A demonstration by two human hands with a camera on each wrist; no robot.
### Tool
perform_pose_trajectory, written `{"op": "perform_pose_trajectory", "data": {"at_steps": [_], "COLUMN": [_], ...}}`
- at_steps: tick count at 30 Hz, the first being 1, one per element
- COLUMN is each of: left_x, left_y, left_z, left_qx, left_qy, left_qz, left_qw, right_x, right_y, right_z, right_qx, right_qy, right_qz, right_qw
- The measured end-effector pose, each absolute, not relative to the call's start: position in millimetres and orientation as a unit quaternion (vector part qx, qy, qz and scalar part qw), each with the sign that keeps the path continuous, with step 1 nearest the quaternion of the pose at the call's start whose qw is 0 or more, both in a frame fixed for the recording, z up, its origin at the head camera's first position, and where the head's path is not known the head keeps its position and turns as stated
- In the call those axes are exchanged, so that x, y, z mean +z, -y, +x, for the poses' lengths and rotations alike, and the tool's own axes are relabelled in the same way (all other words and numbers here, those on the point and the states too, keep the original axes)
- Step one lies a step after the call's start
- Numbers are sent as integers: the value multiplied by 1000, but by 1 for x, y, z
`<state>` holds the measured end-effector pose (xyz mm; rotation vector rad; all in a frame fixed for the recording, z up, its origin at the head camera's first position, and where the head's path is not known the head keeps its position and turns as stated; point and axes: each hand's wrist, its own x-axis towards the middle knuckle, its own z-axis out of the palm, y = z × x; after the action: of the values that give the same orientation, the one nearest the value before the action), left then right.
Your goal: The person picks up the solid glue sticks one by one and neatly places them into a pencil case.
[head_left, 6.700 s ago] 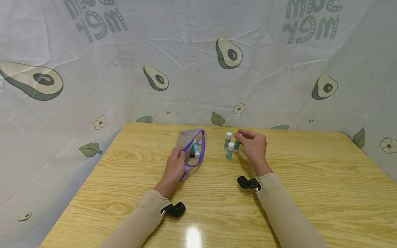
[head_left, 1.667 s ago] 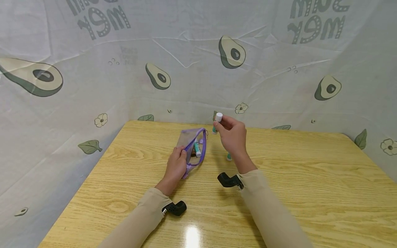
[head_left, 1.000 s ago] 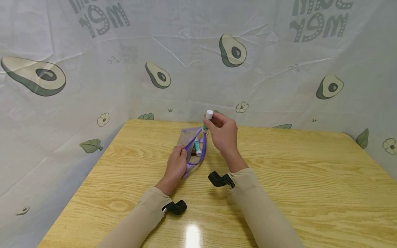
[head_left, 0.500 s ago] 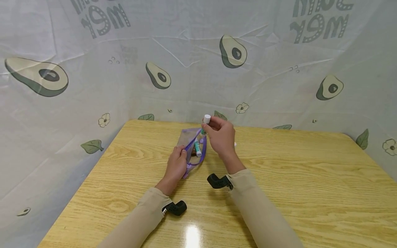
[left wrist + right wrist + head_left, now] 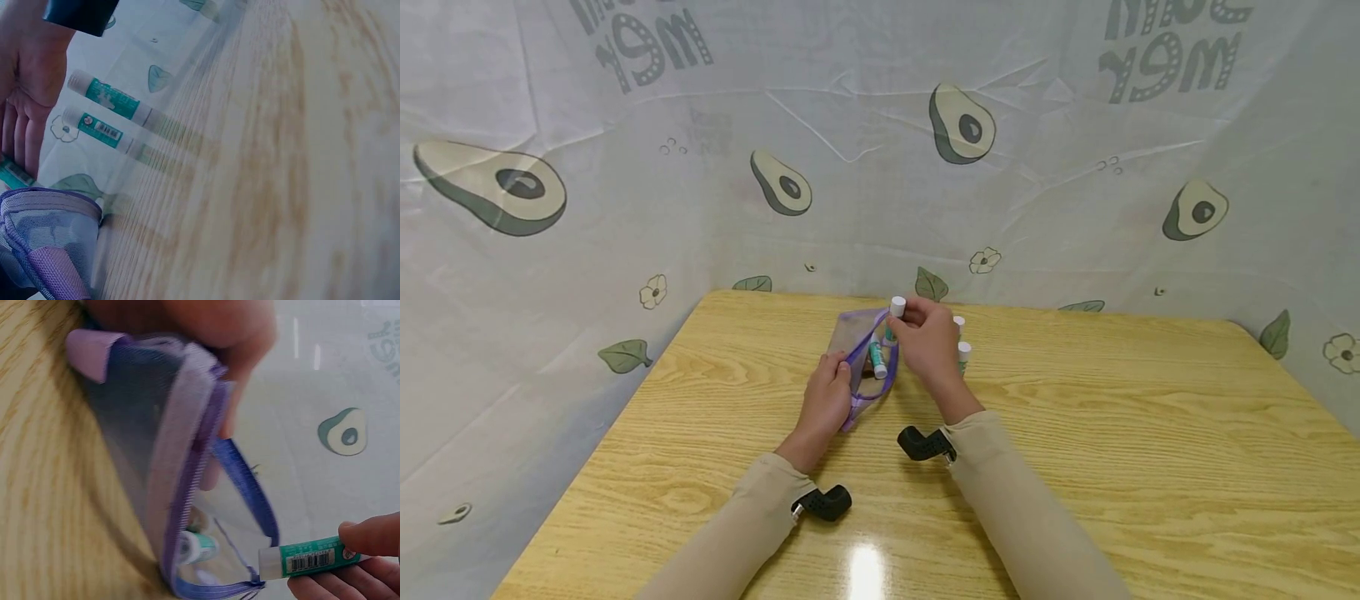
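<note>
My left hand [image 5: 826,396] grips the near-left side of a purple-trimmed mesh zip pouch [image 5: 848,335], whose mouth gapes toward the right. Inside lies a glue stick [image 5: 877,358] with a green label; something brown beside it is mostly hidden. Between thumb and fingers, my right hand [image 5: 931,343] pinches another glue stick [image 5: 311,557], white cap up in the head view. Its lower end is right at the pouch's opening in the right wrist view. Two more glue sticks [image 5: 112,100] stand upright on the table, partly hidden behind my right hand in the head view.
The wooden table [image 5: 1112,433] runs back to a pale cloth [image 5: 865,225] printed with avocados and leaves. A black wrist camera [image 5: 823,504] sits on the left sleeve, another black camera [image 5: 922,443] on the right.
My right hand has taken one of three standing glue sticks, carried it left to the pouch's mouth, and lowered it there over the last second. My left hand keeps its hold on the pouch.
</note>
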<state>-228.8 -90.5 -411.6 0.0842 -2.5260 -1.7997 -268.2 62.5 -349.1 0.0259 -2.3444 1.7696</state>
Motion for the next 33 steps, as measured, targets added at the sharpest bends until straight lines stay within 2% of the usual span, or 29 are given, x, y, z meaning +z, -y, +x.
{"op": "perform_pose_trajectory", "data": {"at_steps": [13, 33], "left_x": [-413, -414], "left_y": [90, 89], "left_z": [-226, -225], "left_qx": [-583, -575], "left_qy": [812, 818], "left_qz": [30, 23], "left_qw": [19, 27], "right_x": [-373, -385], "right_y": [-58, -53], "right_z": [-269, -268], "right_qx": [542, 544], "right_qy": [836, 835], "right_qz": [-17, -7], "right_qw": [81, 79]}}
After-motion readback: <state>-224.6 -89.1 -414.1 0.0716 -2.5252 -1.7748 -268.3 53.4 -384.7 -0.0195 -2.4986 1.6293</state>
